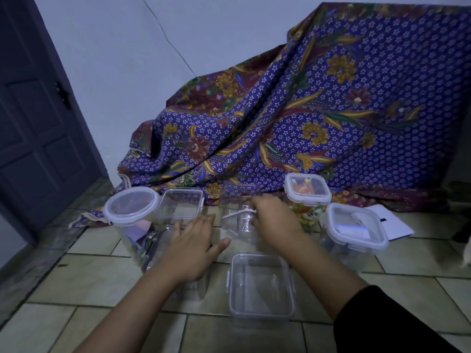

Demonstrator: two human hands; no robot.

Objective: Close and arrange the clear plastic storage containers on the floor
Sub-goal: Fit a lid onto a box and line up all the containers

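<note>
- My right hand (274, 217) pinches a clear lid flap (239, 214) on the blurred middle container (238, 220), on the tiled floor (76, 278).
- My left hand (195, 247) is flat, fingers spread, holding nothing.
- Nearest rectangular container (261, 286): lidded, empty.
- Tall square jar (307, 197): lidded, colourful contents.
- Round jar (131, 212): lidded.

Clear plastic containers stand clustered on the tiled floor. Far left, a tall round container (132, 220) wears its round lid. Just beside it a square container (181, 208) stands upright, lid seated. In the middle, a clear container (238, 225) with its lid (239, 214) tilted on top (blurred, hard to read). Nearest the camera, a rectangular container (261, 289) sits closed. To the right, a tall square container (307, 197) holding colourful contents is clipped shut, and a closed square container (355, 231) stands beside it.
</note>
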